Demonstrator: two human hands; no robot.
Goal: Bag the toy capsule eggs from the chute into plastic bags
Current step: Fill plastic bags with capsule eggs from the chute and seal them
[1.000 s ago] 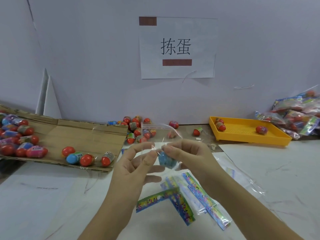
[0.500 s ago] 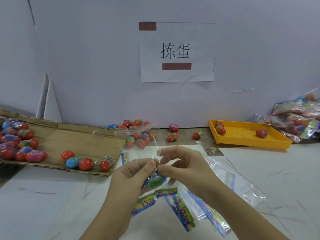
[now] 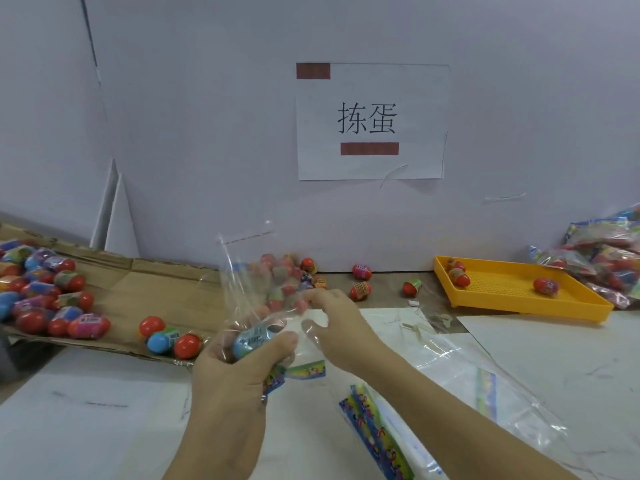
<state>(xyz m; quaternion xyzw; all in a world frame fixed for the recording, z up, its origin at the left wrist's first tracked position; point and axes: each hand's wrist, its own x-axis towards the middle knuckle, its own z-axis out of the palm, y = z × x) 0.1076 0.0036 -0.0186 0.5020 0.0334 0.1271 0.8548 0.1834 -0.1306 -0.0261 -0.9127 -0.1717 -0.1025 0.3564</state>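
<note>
At the far left a cardboard chute (image 3: 145, 285) is lying with its front edge over the desk (image 3: 86, 427). A heap of eggs (image 3: 41, 296), red, blue and pink with printed bands, is crowding its left end. Near the chute's front edge three more eggs (image 3: 171, 337), two red and one blue, are sitting close together, apart from the heap.

Just right of them the left hand (image 3: 235, 372) is gripping the lower part of a clear bag (image 3: 242, 271). Its fingers and thumb are curling round a blue egg (image 3: 252, 339) that is lying inside the plastic at the bottom. The bag is standing up from that hand, its open mouth rising toward the wall. The right hand (image 3: 332, 323) is meeting it from the other side, fingertips pinching the plastic just beside the blue egg.

Behind the bag, partly blurred through it, a cluster of eggs (image 3: 308, 268) is lying against the foot of the wall. A little further right three loose eggs (image 3: 362, 271) are lying scattered. On the wall above, a paper sign (image 3: 370, 121) is hanging with two printed characters. Under the right forearm a pile of empty bags (image 3: 377, 441) with bright printed strips is spreading across the desk.

Further right a yellow tray (image 3: 512, 292) is holding three eggs, two in its back left corner and one toward the right. At the far right, filled bags (image 3: 602, 265) are piling up against the wall.
</note>
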